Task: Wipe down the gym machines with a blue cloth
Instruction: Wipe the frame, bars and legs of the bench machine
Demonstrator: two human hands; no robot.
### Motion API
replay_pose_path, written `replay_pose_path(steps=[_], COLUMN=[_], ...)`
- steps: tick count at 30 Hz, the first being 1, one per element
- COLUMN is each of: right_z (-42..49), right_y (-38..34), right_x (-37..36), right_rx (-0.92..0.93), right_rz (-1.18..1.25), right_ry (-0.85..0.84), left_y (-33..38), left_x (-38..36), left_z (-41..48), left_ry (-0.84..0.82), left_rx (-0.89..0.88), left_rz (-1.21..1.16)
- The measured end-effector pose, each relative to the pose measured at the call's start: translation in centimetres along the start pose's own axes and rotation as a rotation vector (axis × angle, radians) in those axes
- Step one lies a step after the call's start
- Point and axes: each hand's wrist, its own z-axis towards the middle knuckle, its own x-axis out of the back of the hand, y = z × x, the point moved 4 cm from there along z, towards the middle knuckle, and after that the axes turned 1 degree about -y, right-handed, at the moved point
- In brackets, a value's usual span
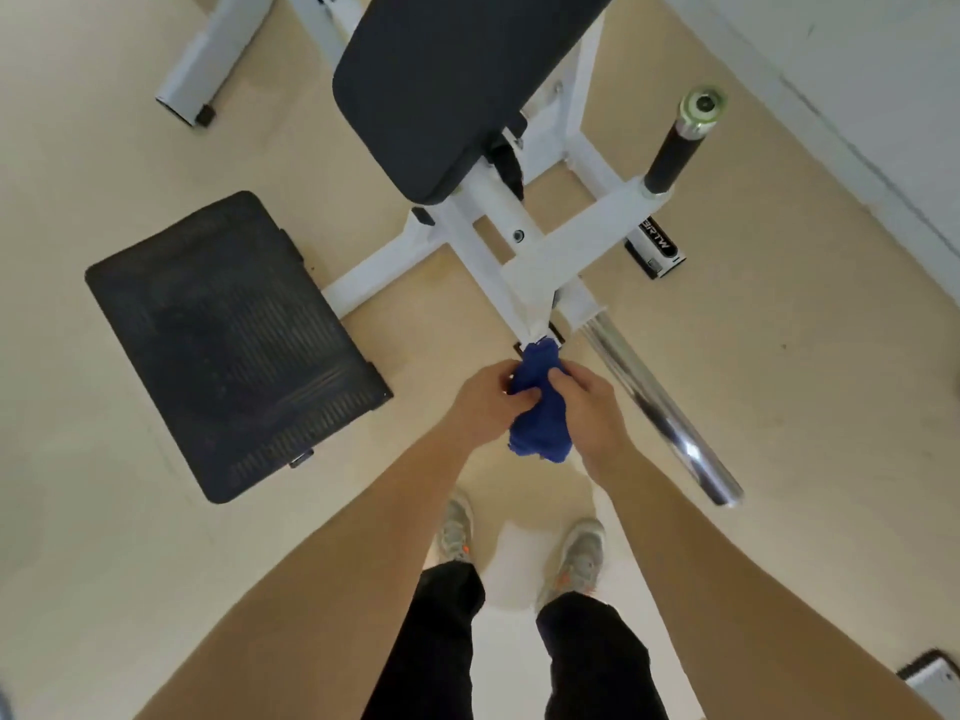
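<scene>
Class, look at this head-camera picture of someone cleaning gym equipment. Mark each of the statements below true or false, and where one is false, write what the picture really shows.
1. Both hands hold the blue cloth. True: the left hand and right hand grip it from either side.
2. The cloth is spread flat on the black pad. False: it is bunched between the hands, near the end of the white frame.
3. A black ribbed footplate lies left of the frame. True.
4. The chrome bar runs to the left of the hands. False: it runs on the right.
5. The person is barefoot. False: grey shoes show below the arms.
</scene>
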Motion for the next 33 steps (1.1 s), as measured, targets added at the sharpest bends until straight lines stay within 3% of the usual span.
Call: replay_pose_path(steps=[5,9,13,16,19,26,33], right_z=[-0.9,0.7,0.4,-1.5,-2.9,-1.2,0.6], right_y=[-2.8,-9.6,-15.3,-16.9,-16.1,-14.4,-9.9], right_x=[-0.1,0.1,-0.9,-1.3,-1.9,-0.7,-0.1], right_rx=[0.107,0.292,0.382,0.472,0.554,0.435,0.338], right_rz=[-0.045,-0.105,0.033,0.164,0.087,-0.013,-0.21], right_ry=[0.105,0.38,0.484,0.463,0.394,0.438,0.471], left_y=[3.0,8.2,12.0,13.1,12.8,12.2,9.7], left_x=[1.9,4.6,6.4,6.8,7.0,6.6,5.3], left_z=[-1.2,-1.8,-3.0,-3.7,-4.4,-3.8,-1.9], left_ry=[0.326,0.483,0.647,0.663,0.7,0.699,0.642], left_rx=[-0.028,-0.159,-0.264,-0.289,-0.322,-0.35,-0.235], left_rz=[-0.089,-0.394,-0.42,-0.379,-0.307,-0.172,-0.102])
